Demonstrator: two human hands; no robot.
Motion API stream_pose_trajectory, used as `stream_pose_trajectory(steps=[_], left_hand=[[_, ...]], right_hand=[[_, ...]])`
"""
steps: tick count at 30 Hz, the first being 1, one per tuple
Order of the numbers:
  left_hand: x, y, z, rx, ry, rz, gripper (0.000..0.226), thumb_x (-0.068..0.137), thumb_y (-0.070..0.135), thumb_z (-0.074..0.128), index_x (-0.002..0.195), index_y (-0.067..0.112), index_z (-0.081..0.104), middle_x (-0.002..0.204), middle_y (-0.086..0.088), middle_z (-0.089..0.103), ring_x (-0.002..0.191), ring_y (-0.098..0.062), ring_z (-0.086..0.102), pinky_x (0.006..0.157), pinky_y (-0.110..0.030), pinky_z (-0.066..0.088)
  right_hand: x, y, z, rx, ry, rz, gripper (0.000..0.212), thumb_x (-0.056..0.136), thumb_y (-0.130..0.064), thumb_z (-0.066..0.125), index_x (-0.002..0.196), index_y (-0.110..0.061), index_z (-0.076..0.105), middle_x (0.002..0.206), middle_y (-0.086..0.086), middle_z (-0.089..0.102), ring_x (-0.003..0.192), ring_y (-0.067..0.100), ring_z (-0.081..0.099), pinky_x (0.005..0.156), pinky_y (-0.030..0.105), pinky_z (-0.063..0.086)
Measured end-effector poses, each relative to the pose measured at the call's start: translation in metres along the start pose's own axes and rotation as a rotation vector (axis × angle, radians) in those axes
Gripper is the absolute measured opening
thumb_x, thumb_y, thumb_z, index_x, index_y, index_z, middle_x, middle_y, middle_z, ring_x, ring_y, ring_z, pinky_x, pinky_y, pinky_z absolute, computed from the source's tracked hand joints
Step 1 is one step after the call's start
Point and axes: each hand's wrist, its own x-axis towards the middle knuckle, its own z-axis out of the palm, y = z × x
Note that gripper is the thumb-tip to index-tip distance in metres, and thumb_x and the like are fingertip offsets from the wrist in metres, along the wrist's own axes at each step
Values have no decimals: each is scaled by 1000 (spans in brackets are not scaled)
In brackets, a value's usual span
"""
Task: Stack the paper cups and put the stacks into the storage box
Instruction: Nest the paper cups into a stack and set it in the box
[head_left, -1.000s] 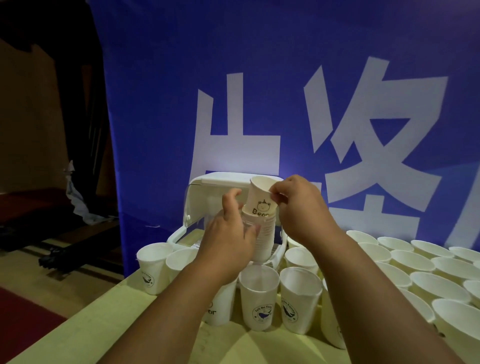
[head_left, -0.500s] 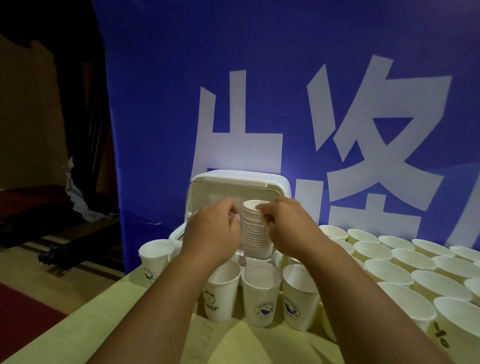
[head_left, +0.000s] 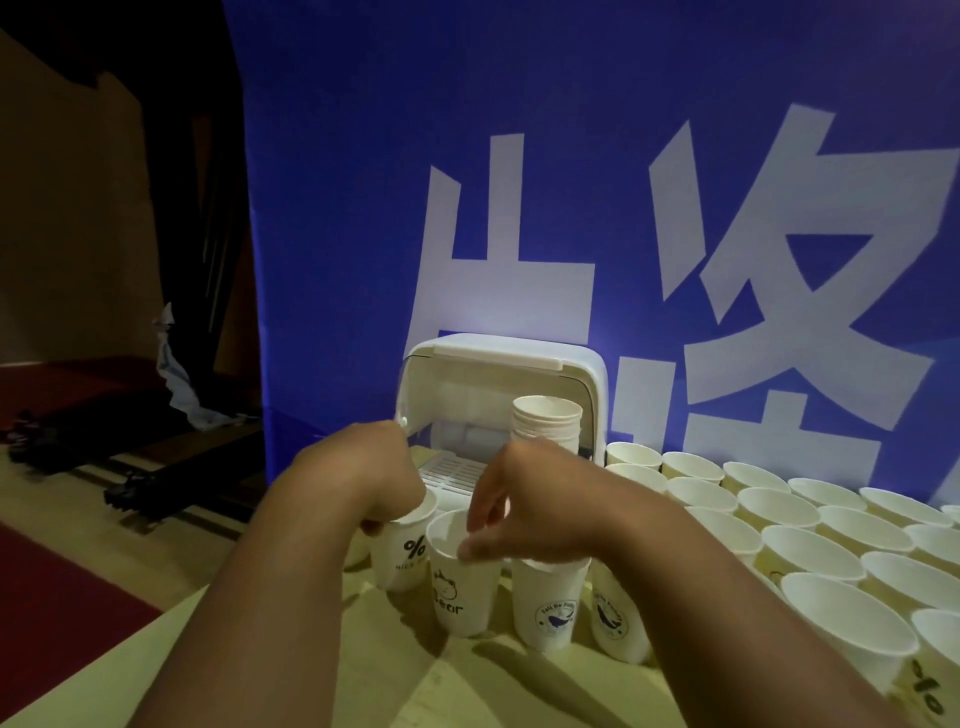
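Behind everything hung the blue banner (head_left: 519, 156) with its large white characters, filling the far side of the scene. In front of it, the pale table (head_left: 363, 675) ran from your near edge out to the banner. Its right half was crowded with loose paper cups (head_left: 779, 506), standing upright and packed close in rows. To the left of the table lay a dim floor with a red carpet (head_left: 47, 613).

The white storage box (head_left: 498, 353) sat at the far side of the table against the banner, its front open toward you and a slatted tray showing inside. In its right part stood a stack of cups (head_left: 546, 421), upright, apart from both of your hands.

Your left hand (head_left: 358, 473) was bent down at the wrist, its fingers curled over the rim of the cup with the percent mark (head_left: 402, 558); you gripped it from above. Your right hand (head_left: 524, 499) pinched the far rim of the bear cup (head_left: 460, 587), with the thumb outside and a finger dipping into the mouth.

Those two cups stood side by side, touching or nearly so, just near of the box. Right of the bear cup stood a whale-print cup (head_left: 550, 603), partly under your right wrist.
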Motion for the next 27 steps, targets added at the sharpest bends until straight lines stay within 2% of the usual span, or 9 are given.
stream_pose_trajectory(steps=[2,4,10,13,16,18,20,23,27], left_hand=[[-1,3,2,-10,-99,0,6,89,9,58,92,12,61,75,-7,73,54,-14,73,64,-33,64],[0,4,5,18,-138,15,6,89,7,63,93,11,61,80,-8,73,53,-14,73,68,-34,64],[0,6,12,74,-85,56,18,89,9,71,107,12,68,90,-5,73,76,-16,75,77,-36,64],[-5,9,7,86,88,101,10,91,15,66,100,20,65,90,0,68,81,-18,68,80,-40,62],[-13,14,2,47,299,118,7,91,20,59,87,25,60,82,3,65,72,-18,63,66,-36,58],[-15,17,0,-35,433,122,9,91,24,59,83,27,59,78,5,62,68,-17,61,60,-34,54],[-14,21,0,-136,597,141,10,94,28,59,84,29,55,77,9,58,66,-13,56,53,-30,46],[-11,30,3,-290,891,244,12,100,32,54,88,29,52,79,13,55,65,-8,48,48,-23,30],[-6,43,18,-549,1098,445,8,103,23,56,97,18,58,92,6,56,79,-13,55,57,-26,51]], right_hand=[[2,-3,10,-92,-71,9,29,78,-42,79,100,-24,76,94,-11,73,79,4,66,71,23,57],[5,-4,20,-158,-75,5,29,78,-37,80,102,-21,76,94,-8,73,74,6,63,64,19,52],[7,1,22,-101,-36,2,21,82,-31,77,101,-20,76,91,-8,71,71,5,60,59,15,42],[3,6,8,27,-11,-5,16,89,-33,70,97,-22,76,79,-16,67,70,1,61,61,17,43],[-3,13,-12,137,51,-9,14,92,-35,65,82,-29,72,63,-22,61,60,-4,57,58,16,40],[-10,20,-26,240,134,16,16,93,-36,63,81,-30,71,71,-16,68,61,3,60,54,25,47],[-16,27,-38,312,264,63,17,94,-37,62,86,-27,73,80,0,71,67,20,65,60,39,55],[-17,39,-47,359,514,137,16,95,-36,61,87,-28,73,78,-7,71,65,10,66,54,25,55],[-12,50,-52,388,843,178,11,96,-32,60,93,-29,71,85,-14,68,77,4,63,61,19,48]])
